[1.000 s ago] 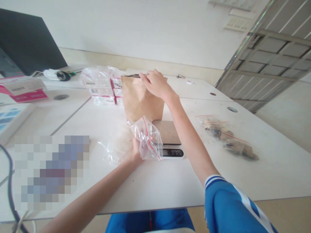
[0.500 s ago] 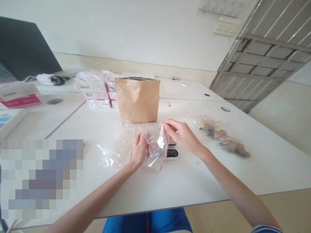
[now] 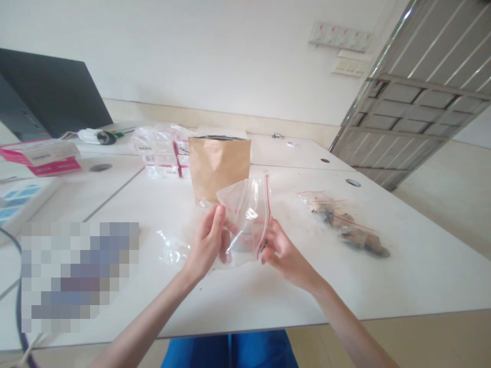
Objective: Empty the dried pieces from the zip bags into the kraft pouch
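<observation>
Left hand (image 3: 205, 240) and right hand (image 3: 286, 254) pinch a clear zip bag (image 3: 247, 220) upright over the surface (image 3: 238, 301); a loose pinch could let the slick film slip free.

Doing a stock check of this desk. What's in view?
clear zip bag: 1, clear with red seal lines, held between both hands
kraft paper pouch: 1, brown, upright behind the hands
loose plastic bag: 1, clear, on the table left of the hands
bag of small parts: 1, clear with brownish contents, on the table at right
wrapped boxes: several, white and pink, stacked left of the pouch
flat box: 1, pink and white, far left
white table: 1, white, under these
left hand: 1, on the bag's left side
right hand: 1, at the bag's lower right
</observation>
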A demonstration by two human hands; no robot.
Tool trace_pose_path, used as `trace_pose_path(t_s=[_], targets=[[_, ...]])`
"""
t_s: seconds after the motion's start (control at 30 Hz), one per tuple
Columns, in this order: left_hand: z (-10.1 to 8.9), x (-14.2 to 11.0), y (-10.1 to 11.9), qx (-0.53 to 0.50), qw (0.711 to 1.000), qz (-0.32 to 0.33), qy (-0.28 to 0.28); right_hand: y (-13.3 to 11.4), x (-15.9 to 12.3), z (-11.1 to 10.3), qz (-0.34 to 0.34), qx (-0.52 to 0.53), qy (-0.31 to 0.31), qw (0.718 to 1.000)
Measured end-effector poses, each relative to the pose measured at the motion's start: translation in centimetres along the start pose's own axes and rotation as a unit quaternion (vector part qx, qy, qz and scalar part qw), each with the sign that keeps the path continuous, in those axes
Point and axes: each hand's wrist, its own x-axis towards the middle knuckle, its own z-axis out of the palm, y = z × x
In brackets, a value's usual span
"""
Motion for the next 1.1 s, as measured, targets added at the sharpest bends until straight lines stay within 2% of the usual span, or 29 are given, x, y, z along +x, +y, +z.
trace_pose_path(t_s=[0.07,0.17,0.27,0.37,0.43,0.53,0.6,0.67,0.73,0.77,0.83,0.9,0.97,1.03,1.1], targets=[[-0.8,-0.1,0.1,0.018,0.999,-0.009,0.025,0.6,-0.3,1.9,0.058,0.063,-0.074,0.994],[-2.5,-0.4,0.2,0.061,0.996,-0.036,0.048,1.2,-0.3,4.2,0.090,0.132,-0.096,0.983],[-4.1,-0.6,0.7,0.109,0.991,-0.043,0.062,1.6,0.2,5.4,0.109,0.144,-0.113,0.977],[-5.4,-0.3,1.5,0.142,0.988,-0.038,0.056,1.5,0.7,5.9,0.107,0.136,-0.096,0.980],[-6.4,0.3,1.6,0.169,0.982,-0.029,0.079,1.1,0.9,5.9,0.098,0.129,-0.072,0.984],[-8.3,1.2,0.5,0.230,0.966,-0.034,0.116,0.4,0.4,5.5,0.082,0.114,-0.073,0.987],[-9.6,1.6,-0.9,0.327,0.938,-0.052,0.102,0.0,-0.3,4.6,0.064,0.083,-0.087,0.991],[-10.8,1.9,-2.1,0.488,0.865,-0.019,0.118,-0.2,-1.3,2.6,0.041,0.003,-0.077,0.996],[-11.4,2.0,-2.6,0.576,0.798,0.064,0.165,0.1,-2.1,-0.6,0.024,-0.144,-0.018,0.989],[-11.5,2.0,-2.6,0.589,0.779,0.111,0.182,0.4,-2.5,-2.7,0.020,-0.236,0.034,0.971],[-11.3,1.9,-2.4,0.587,0.766,0.193,0.177,1.7,-3.1,-7.6,-0.007,-0.418,0.156,0.895],[-10.7,1.7,-2.7,0.591,0.763,0.239,0.108,3.6,-3.8,-12.5,-0.009,-0.547,0.246,0.800],[-10.1,1.2,-4.1,0.614,0.745,0.260,-0.012,5.8,-4.5,-16.3,0.050,-0.599,0.288,0.746],[-9.9,0.7,-6.3,0.645,0.697,0.288,-0.122,8.0,-5.2,-18.5,0.125,-0.611,0.303,0.720],[-10.1,0.3,-8.3,0.666,0.655,0.320,-0.158,9.7,-5.9,-19.3,0.148,-0.608,0.308,0.717]])
